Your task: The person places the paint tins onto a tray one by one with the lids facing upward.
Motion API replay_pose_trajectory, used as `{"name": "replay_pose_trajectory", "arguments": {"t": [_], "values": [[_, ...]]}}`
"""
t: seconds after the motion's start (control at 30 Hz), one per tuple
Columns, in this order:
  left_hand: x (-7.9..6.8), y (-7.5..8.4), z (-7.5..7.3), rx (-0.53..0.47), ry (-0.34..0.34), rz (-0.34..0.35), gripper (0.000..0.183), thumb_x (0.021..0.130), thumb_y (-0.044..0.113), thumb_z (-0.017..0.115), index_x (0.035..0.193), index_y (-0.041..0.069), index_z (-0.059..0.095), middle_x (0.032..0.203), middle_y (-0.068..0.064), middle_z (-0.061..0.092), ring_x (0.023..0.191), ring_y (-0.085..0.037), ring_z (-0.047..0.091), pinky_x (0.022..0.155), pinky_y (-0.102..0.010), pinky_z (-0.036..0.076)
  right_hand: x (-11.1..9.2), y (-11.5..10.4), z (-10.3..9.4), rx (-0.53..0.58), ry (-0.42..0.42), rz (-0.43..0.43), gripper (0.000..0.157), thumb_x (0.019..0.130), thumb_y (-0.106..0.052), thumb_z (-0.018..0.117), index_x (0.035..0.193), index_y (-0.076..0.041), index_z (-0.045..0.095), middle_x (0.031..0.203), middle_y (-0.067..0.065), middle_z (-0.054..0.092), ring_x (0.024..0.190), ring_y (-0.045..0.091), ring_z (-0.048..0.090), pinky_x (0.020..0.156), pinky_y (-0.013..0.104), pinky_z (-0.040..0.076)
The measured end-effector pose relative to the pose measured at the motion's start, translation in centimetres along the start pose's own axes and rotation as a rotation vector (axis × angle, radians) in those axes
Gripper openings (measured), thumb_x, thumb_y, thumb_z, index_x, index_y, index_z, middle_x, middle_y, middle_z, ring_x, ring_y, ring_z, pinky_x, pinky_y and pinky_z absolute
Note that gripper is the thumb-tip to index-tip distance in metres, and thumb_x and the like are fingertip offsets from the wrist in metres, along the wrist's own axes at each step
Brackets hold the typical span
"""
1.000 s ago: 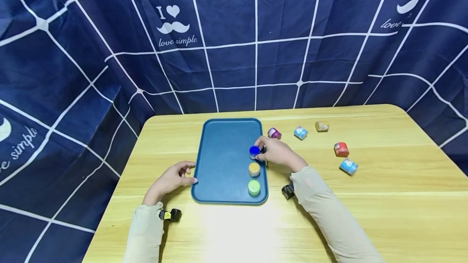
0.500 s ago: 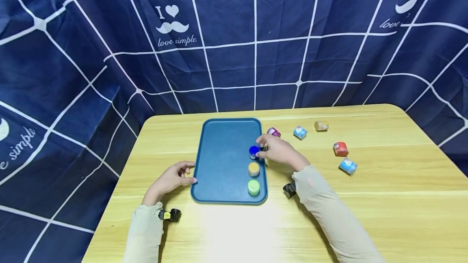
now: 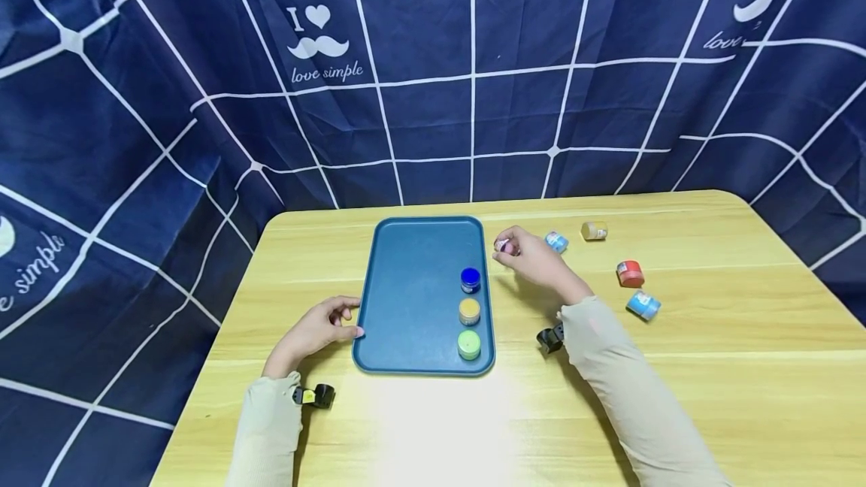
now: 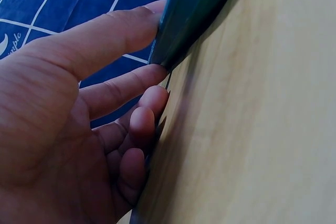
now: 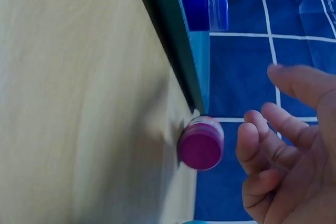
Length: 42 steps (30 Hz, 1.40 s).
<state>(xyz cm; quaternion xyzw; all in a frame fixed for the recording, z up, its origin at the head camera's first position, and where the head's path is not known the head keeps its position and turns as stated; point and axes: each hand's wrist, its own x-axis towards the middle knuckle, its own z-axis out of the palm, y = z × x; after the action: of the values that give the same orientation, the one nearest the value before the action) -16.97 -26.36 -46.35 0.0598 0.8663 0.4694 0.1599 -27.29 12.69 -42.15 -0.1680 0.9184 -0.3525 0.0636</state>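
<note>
A blue tray [image 3: 413, 284] lies on the table, its left rim between the thumb and forefinger of my left hand [image 3: 321, 333]. In the left wrist view the thumb tip reaches over the rim while the forefinger touches it from outside. On the tray's right side, a dark blue jar [image 3: 470, 280], a yellow jar [image 3: 469, 312] and a green jar [image 3: 469, 345] stand in a column. My right hand [image 3: 534, 258] hovers over a small purple jar [image 5: 201, 144] lying just beyond the tray's right edge. Its fingers are loosely bent and apart from the jar.
Right of the hand lie a light blue jar [image 3: 557, 241], a tan jar [image 3: 594, 231], a red jar [image 3: 630, 273] and another light blue jar [image 3: 643, 306]. A dark blue curtain [image 3: 433, 126] hangs behind the wooden table [image 3: 710, 367].
My right hand has left the dark blue jar standing on the tray and moved up and right to the purple jar. The left hand stays at the tray's rim.
</note>
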Motion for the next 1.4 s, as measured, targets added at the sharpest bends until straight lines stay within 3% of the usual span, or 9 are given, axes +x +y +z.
{"name": "replay_pose_trajectory", "arguments": {"t": [0.3, 0.47, 0.73, 1.0, 1.4], "values": [[0.0, -0.1, -0.1, -0.005, -0.005, 0.002, 0.057, 0.084, 0.020, 0.075, 0.133, 0.000, 0.052, 0.097, -0.008, 0.045, 0.081, -0.020, 0.039, 0.069, -0.026, 0.034, 0.1, 1.5, 0.2, 0.083, 0.027, 0.125, 0.050, 0.093, -0.022, 0.062, 0.131, 0.004, 0.042, 0.088, 0.012, 0.057, 0.061, 0.013, 0.048, 0.052, 0.024, 0.040], [0.0, -0.1, -0.1, -0.010, -0.007, 0.007, 0.058, 0.084, 0.019, 0.075, 0.133, -0.001, 0.052, 0.097, -0.008, 0.046, 0.081, -0.019, 0.039, 0.068, -0.026, 0.034, 0.2, 2.0, 0.5, 0.052, 0.041, 0.168, 0.053, 0.093, -0.025, 0.061, 0.132, 0.005, 0.041, 0.084, 0.012, 0.061, 0.058, 0.013, 0.049, 0.053, 0.026, 0.039], [-0.1, 0.0, -0.1, -0.005, -0.001, 0.004, 0.057, 0.084, 0.019, 0.075, 0.133, -0.001, 0.052, 0.096, -0.008, 0.045, 0.082, -0.020, 0.039, 0.070, -0.027, 0.034, 0.7, 2.5, 0.7, -0.004, 0.004, 0.246, 0.060, 0.093, -0.032, 0.060, 0.136, 0.003, 0.039, 0.094, 0.015, 0.062, 0.067, 0.016, 0.053, 0.058, 0.028, 0.041], [-0.1, 0.0, 0.0, -0.008, -0.002, 0.010, 0.058, 0.084, 0.018, 0.075, 0.133, -0.001, 0.052, 0.096, -0.008, 0.046, 0.080, -0.020, 0.040, 0.069, -0.026, 0.035, 1.0, 2.4, 0.4, -0.058, -0.036, 0.245, 0.063, 0.092, -0.033, 0.061, 0.137, 0.004, 0.040, 0.087, 0.011, 0.060, 0.062, 0.014, 0.052, 0.056, 0.027, 0.040], [0.1, -0.2, -0.1, -0.013, -0.001, 0.033, 0.058, 0.083, 0.017, 0.076, 0.132, -0.004, 0.052, 0.095, -0.008, 0.046, 0.078, -0.018, 0.039, 0.066, -0.024, 0.034, 1.3, 2.8, 0.8, -0.078, -0.006, 0.231, 0.058, 0.090, -0.032, 0.063, 0.131, 0.005, 0.045, 0.084, 0.010, 0.060, 0.061, 0.015, 0.049, 0.056, 0.028, 0.037]]}}
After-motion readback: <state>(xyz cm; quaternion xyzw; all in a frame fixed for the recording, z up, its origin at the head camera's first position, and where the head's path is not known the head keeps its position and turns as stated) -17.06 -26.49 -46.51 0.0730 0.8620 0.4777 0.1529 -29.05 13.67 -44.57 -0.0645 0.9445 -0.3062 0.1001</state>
